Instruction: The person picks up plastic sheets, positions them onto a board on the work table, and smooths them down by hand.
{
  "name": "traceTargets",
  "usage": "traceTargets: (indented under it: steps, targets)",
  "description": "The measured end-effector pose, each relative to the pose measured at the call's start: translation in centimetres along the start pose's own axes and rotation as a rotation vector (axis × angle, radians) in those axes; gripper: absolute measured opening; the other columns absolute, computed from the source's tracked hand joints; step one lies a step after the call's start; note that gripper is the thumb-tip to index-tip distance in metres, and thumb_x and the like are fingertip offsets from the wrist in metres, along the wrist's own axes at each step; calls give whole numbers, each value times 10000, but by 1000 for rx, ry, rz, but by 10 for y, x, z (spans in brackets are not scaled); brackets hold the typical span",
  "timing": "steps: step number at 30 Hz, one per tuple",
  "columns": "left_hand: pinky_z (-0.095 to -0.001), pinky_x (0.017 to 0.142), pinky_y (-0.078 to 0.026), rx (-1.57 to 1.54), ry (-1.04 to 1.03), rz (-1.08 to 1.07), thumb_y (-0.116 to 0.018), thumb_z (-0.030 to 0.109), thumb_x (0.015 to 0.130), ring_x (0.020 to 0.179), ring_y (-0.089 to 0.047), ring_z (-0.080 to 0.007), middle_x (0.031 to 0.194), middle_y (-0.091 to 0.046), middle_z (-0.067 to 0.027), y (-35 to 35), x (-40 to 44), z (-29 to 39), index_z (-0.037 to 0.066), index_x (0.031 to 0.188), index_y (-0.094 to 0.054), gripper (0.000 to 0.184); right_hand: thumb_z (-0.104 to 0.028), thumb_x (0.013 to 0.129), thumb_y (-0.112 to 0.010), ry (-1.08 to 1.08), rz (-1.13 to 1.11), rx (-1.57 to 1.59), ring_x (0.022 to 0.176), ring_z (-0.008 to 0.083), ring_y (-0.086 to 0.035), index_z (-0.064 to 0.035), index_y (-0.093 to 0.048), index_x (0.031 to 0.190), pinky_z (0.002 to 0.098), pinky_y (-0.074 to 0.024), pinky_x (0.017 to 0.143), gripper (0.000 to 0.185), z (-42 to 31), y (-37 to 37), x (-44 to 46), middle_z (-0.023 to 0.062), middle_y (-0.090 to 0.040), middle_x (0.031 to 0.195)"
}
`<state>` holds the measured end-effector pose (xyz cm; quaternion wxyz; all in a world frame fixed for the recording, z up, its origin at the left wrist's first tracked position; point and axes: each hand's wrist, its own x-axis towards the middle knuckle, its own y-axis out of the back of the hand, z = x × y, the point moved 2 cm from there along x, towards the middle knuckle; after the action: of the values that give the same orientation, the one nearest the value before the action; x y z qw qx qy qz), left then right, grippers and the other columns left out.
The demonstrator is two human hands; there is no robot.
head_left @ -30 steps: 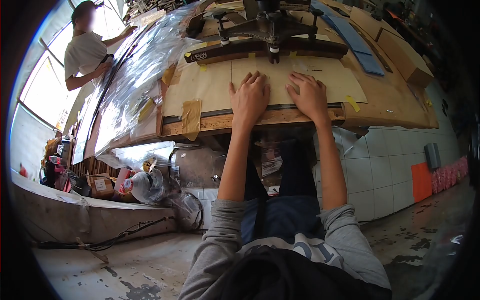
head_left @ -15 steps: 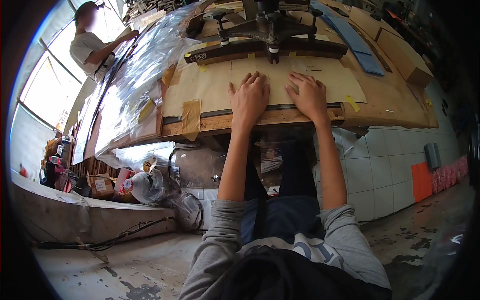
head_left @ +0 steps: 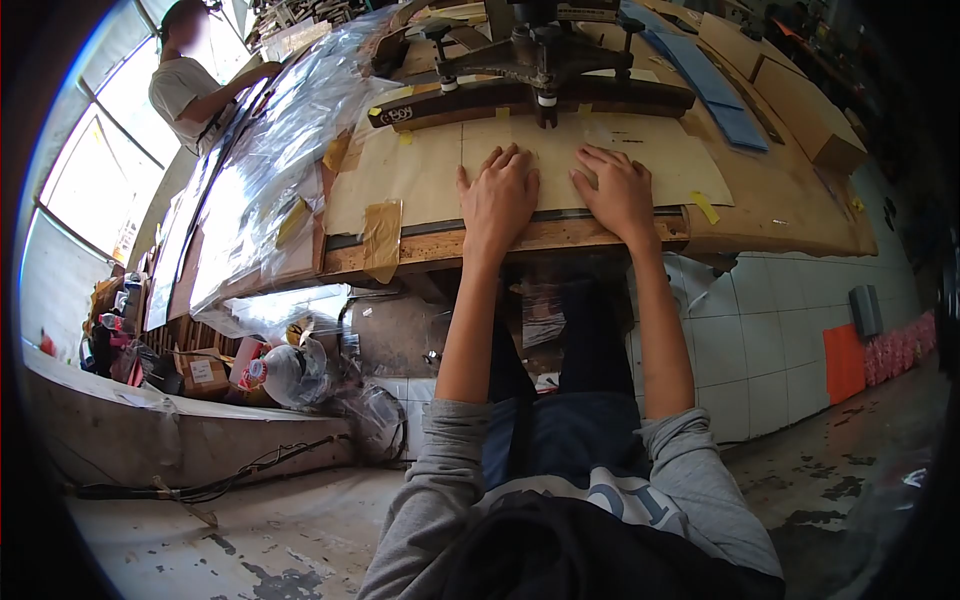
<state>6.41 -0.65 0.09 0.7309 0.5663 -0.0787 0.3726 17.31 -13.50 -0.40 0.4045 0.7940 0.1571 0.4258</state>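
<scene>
Both palms rest near the front edge of a pale board [head_left: 400,180] on the workbench. My left hand [head_left: 499,197] lies with its fingers stretched forward on the board. To its right, my right hand [head_left: 616,190] is also spread flat, its fingers angled inward. Neither hand holds anything. Just beyond the fingertips a long dark bar [head_left: 540,103] crosses the board, hanging under a dark metal press frame [head_left: 540,62]. Yellow tape pieces stick to the board, and a brown tape strip [head_left: 382,240] folds over the bench's front edge.
Clear plastic sheeting [head_left: 290,130] covers the left side, where another person [head_left: 187,95] stands working. Blue strips [head_left: 715,90] and a cardboard box [head_left: 810,115] lie at the right. A large plastic bottle [head_left: 283,372] and clutter sit below left.
My hands have stayed in place on the board. The other person at the left has shifted slightly to the right and leans further over the sheeting.
</scene>
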Motion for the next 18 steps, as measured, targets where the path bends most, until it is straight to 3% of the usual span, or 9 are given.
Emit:
traceTargets:
  steps: [18]
  targets:
    - [-646, 1033, -269, -9, 0, 11, -539, 244, 890, 1242, -497, -239, 1265, -591, -50, 0, 0, 0, 111, 1097, -623, 260, -328, 882, -576, -6, -24, -5, 1162, 199, -524, -98, -645, 1166, 474, -331, 1014, 372, 0, 0, 1, 33, -611, 1239]
